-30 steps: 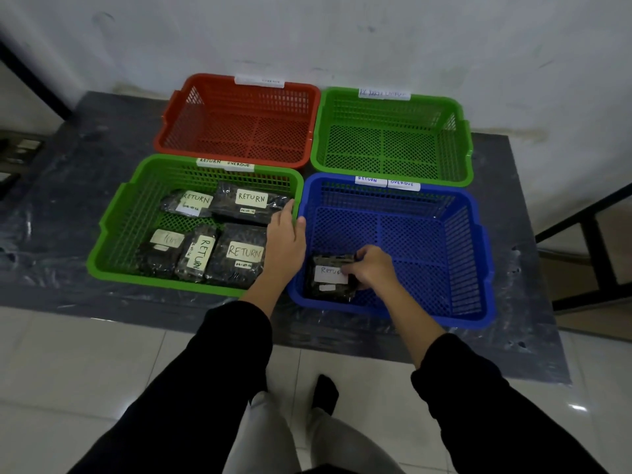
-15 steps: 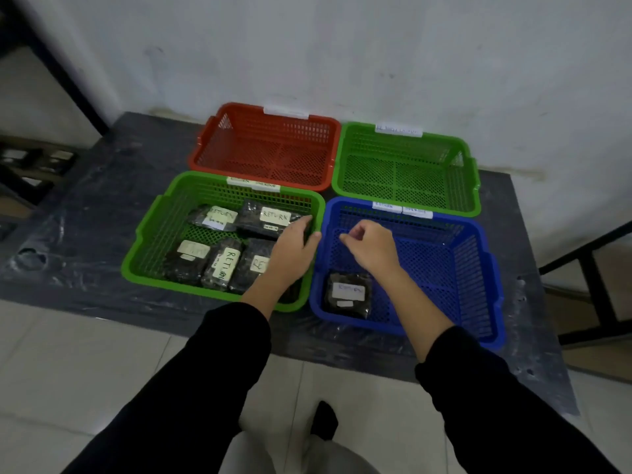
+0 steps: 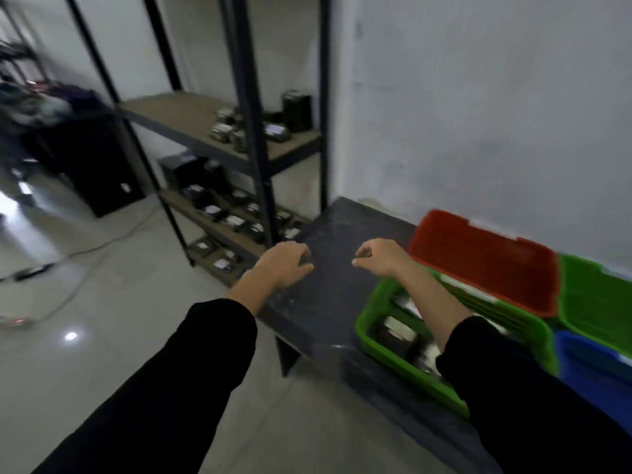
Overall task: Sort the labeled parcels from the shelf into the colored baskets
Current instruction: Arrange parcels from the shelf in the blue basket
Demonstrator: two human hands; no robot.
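The view is blurred from turning. My left hand [image 3: 282, 263] and my right hand [image 3: 381, 256] hover over the left end of the low dark table [image 3: 328, 268], fingers loosely curled, holding nothing. The near green basket [image 3: 372, 331] with dark labelled parcels [image 3: 398, 331] lies under my right forearm. The red basket [image 3: 478, 265], a second green basket [image 3: 598, 299] and the blue basket [image 3: 595, 374] are at the right edge. More dark parcels [image 3: 236, 222] sit on the black metal shelf [image 3: 253, 131] ahead on the left.
A white wall runs behind the table. A dark cabinet [image 3: 92, 165] with a heap on top stands at the far left. A cable [image 3: 85, 249] trails across the glossy tiled floor.
My view has swung left from the baskets toward the shelf. My right hand left the parcel in the blue basket, and both hands moved left off the baskets.
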